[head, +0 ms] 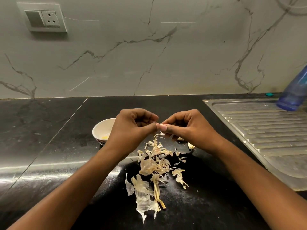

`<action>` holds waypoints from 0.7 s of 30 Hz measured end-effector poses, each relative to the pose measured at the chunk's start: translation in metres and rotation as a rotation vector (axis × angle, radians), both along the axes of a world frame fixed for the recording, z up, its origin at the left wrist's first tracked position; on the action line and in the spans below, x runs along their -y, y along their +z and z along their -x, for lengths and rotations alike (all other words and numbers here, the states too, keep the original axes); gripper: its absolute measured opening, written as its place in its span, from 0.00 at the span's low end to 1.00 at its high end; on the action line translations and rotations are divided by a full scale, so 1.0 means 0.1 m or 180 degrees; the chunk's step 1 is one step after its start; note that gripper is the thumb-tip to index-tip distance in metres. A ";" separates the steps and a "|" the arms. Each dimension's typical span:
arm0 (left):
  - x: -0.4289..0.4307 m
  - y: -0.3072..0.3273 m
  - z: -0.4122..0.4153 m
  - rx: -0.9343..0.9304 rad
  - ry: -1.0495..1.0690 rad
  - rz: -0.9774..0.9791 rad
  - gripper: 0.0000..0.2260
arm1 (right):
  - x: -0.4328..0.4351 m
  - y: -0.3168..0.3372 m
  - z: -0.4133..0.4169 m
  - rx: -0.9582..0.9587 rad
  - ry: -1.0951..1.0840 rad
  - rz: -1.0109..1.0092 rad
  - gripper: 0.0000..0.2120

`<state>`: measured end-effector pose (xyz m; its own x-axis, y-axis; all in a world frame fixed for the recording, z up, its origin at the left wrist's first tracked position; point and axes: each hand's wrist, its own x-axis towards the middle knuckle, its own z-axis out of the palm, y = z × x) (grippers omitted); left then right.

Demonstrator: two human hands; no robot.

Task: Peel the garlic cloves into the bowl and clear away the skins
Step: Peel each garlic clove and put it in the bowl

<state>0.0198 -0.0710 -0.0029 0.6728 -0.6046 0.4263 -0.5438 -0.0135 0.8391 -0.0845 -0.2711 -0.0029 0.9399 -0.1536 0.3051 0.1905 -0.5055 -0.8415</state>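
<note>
Both hands meet above the black counter, fingertips together on a small garlic clove. My left hand pinches it from the left with fingers curled. My right hand pinches it from the right, and a strip of skin hangs below the fingers. A small white bowl stands just left of my left hand, partly hidden by it, with something pale yellow inside. A loose heap of papery garlic skins lies on the counter below the hands. Another clove lies under my right wrist.
A steel sink drainboard fills the right side, its edge close to my right forearm. A blue plastic bottle leans at the far right. A marble wall with a socket plate stands behind the black counter.
</note>
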 end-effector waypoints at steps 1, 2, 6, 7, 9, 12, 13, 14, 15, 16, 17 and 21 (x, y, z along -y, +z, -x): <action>0.00 0.01 0.00 -0.0271 -0.0054 0.0035 0.08 | 0.00 -0.01 0.00 0.0069 -0.0058 0.0015 0.08; -0.01 0.02 0.01 -0.0521 -0.0151 0.0059 0.07 | 0.01 -0.02 0.00 0.0138 -0.0105 0.0041 0.08; -0.02 0.02 0.03 -0.1056 -0.0364 0.0167 0.08 | -0.03 -0.06 -0.02 0.0503 -0.0206 0.0264 0.07; -0.02 0.01 0.02 -0.1146 -0.0375 0.0195 0.08 | -0.04 -0.07 -0.03 0.0587 -0.0225 0.0294 0.06; -0.01 0.00 0.03 -0.1359 -0.0439 0.0252 0.10 | -0.07 -0.09 -0.03 0.0734 -0.0257 0.0355 0.06; 0.01 -0.01 0.03 -0.1533 -0.0514 0.0346 0.10 | -0.09 -0.11 -0.03 0.0862 -0.0288 0.0414 0.06; 0.01 -0.02 0.04 -0.1516 -0.0488 0.0386 0.09 | -0.09 -0.11 -0.02 0.0873 -0.0264 0.0365 0.06; 0.02 -0.02 0.04 -0.1478 -0.0435 0.0425 0.09 | -0.10 -0.11 -0.02 0.0875 -0.0224 0.0289 0.07; 0.03 -0.03 0.03 -0.1434 -0.0373 0.0453 0.08 | -0.10 -0.11 -0.01 0.0876 -0.0181 0.0222 0.07; 0.03 -0.04 0.03 -0.1397 -0.0319 0.0466 0.08 | -0.11 -0.11 -0.02 0.0882 -0.0162 0.0186 0.08; 0.03 -0.05 0.02 -0.1365 -0.0281 0.0471 0.08 | -0.12 -0.11 -0.02 0.0885 -0.0171 0.0183 0.08; 0.04 -0.08 0.02 -0.1170 -0.0190 0.0412 0.07 | -0.12 -0.13 -0.04 0.0827 -0.0287 0.0270 0.07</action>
